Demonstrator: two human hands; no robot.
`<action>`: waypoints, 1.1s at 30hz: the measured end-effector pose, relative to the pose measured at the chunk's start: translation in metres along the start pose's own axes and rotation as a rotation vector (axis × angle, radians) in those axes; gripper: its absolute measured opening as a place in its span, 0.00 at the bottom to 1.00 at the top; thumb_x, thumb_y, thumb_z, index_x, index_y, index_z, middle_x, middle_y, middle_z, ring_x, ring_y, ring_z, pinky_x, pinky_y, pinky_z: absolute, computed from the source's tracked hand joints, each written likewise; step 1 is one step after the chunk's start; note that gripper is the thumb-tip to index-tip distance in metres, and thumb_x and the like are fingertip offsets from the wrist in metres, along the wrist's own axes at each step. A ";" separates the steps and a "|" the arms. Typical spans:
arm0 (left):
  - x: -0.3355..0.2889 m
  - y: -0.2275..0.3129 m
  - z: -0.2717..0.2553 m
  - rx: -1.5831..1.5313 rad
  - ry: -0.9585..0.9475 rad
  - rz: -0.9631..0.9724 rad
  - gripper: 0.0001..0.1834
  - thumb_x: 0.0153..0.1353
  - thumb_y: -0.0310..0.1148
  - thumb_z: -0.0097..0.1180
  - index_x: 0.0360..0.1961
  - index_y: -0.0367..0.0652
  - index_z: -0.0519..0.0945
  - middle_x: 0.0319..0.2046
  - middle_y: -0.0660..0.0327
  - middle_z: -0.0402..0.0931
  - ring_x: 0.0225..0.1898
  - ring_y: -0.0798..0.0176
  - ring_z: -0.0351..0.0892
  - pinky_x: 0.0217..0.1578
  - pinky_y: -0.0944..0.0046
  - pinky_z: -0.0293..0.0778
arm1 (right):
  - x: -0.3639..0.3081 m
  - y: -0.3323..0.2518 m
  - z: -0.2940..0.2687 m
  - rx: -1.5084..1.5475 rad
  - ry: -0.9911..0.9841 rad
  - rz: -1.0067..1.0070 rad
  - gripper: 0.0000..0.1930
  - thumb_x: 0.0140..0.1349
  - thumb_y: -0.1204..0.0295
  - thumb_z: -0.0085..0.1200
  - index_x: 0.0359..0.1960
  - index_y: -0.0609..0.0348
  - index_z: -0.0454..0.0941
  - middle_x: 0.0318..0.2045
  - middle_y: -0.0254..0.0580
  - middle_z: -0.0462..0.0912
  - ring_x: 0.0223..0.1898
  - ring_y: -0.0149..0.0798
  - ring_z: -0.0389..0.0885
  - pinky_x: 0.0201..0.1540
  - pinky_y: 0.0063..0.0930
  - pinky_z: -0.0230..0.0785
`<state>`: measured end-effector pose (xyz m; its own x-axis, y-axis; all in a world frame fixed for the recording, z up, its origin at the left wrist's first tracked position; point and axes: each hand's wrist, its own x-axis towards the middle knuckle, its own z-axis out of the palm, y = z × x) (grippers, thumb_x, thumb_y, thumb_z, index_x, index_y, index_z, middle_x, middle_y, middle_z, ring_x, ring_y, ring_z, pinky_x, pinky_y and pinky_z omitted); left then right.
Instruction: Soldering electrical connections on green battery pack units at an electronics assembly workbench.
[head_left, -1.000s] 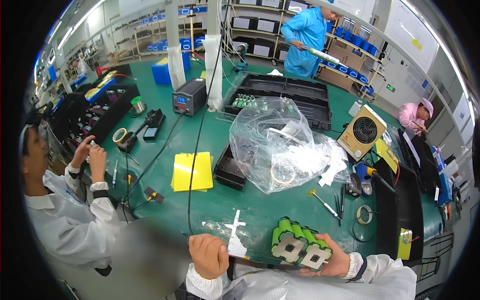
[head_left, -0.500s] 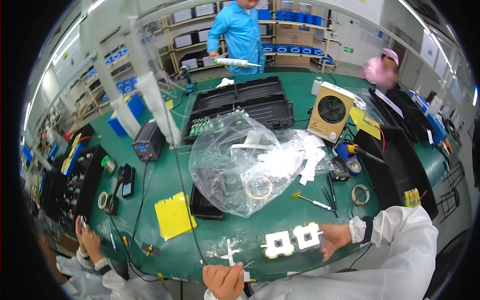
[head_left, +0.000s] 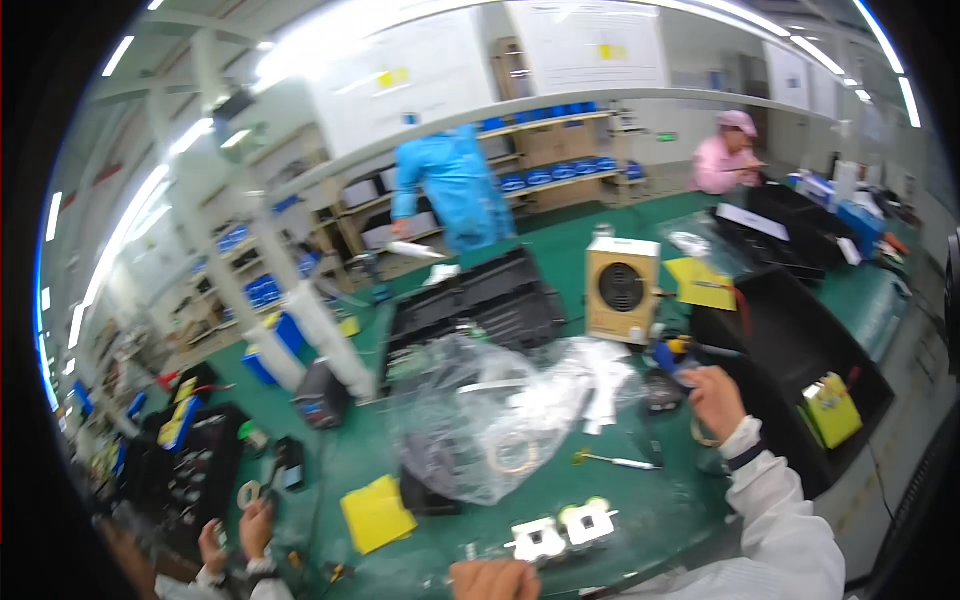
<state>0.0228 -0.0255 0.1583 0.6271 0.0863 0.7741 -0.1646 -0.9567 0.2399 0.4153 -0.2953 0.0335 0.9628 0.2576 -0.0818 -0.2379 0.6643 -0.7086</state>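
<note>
My left hand (head_left: 495,580) is at the lower edge, its fingers curled; whatever lies in them is hidden. Just beyond it on the green bench sit two joined blocks (head_left: 538,540) with white square tops and yellow-green rounded corners, touched by neither hand. My right hand (head_left: 717,405) reaches out over the right side of the bench, fingers apart, with nothing seen in them. It is above a roll of tape (head_left: 703,432), near a yellow-and-blue soldering iron stand (head_left: 668,352). A slim white-handled tool (head_left: 620,461) lies left of it.
A crumpled clear plastic bag (head_left: 460,430) covers mid-bench, with a yellow sheet (head_left: 378,514) nearby. Behind stand a beige fan unit (head_left: 622,292) and an open black case (head_left: 470,305). A black tray (head_left: 790,370) is at right. Co-worker's hands (head_left: 240,535) are at lower left.
My right hand has left the white-topped blocks and moved up beside the soldering iron stand. My left hand shows lower in the picture. The head view has tilted up.
</note>
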 end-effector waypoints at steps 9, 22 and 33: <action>-0.012 0.009 -0.008 0.336 0.062 -0.036 0.13 0.50 0.32 0.59 0.39 0.50 0.82 0.32 0.70 0.72 0.34 0.67 0.70 0.38 0.65 0.61 | 0.137 -0.010 -0.059 -0.641 0.195 -0.190 0.13 0.70 0.59 0.54 0.49 0.50 0.79 0.26 0.22 0.74 0.24 0.20 0.68 0.25 0.14 0.58; 0.008 -0.017 -0.005 0.021 0.134 -0.108 0.12 0.48 0.25 0.67 0.36 0.44 0.83 0.31 0.66 0.76 0.34 0.60 0.73 0.37 0.60 0.64 | -0.058 -0.033 0.023 -1.264 0.020 -0.941 0.14 0.72 0.72 0.51 0.55 0.63 0.74 0.38 0.40 0.80 0.40 0.29 0.78 0.45 0.23 0.71; 0.037 -0.002 0.025 0.063 -0.121 0.019 0.11 0.41 0.30 0.68 0.29 0.53 0.85 0.25 0.69 0.67 0.33 0.62 0.68 0.40 0.57 0.55 | -0.195 -0.029 0.089 -1.028 -0.420 -1.349 0.04 0.50 0.76 0.60 0.26 0.62 0.81 0.15 0.38 0.76 0.13 0.36 0.71 0.17 0.29 0.61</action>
<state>0.0656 -0.0275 0.1721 0.7120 0.0374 0.7012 -0.1315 -0.9738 0.1855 0.2230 -0.3020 0.1327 0.2653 0.2059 0.9419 0.9637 -0.0861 -0.2527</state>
